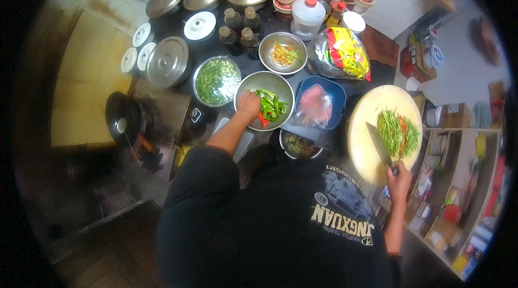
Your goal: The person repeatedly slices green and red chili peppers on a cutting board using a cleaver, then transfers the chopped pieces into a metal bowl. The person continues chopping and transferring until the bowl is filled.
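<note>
My left hand [248, 104] reaches into a steel bowl [251, 81] at the side of green pepper pieces [273, 105] and a few red ones; its fingertips are partly hidden, so whether it grips any cannot be told. In my right hand [399, 175] is the handle of a cleaver [377, 141], whose blade lies over a round, pale cutting board [362, 114]. Beside the blade, thin green pepper shreds [390, 132] with a strip of red ones are heaped on the board.
Behind are a film-covered bowl of chopped greens [217, 81], a bowl of pepper shreds [283, 53] and a yellow-labelled bag [344, 53]. A blue basin [340, 98] with bagged meat [313, 104] stands between bowl and board. A wok [121, 120] is at left, shelves [457, 158] at right.
</note>
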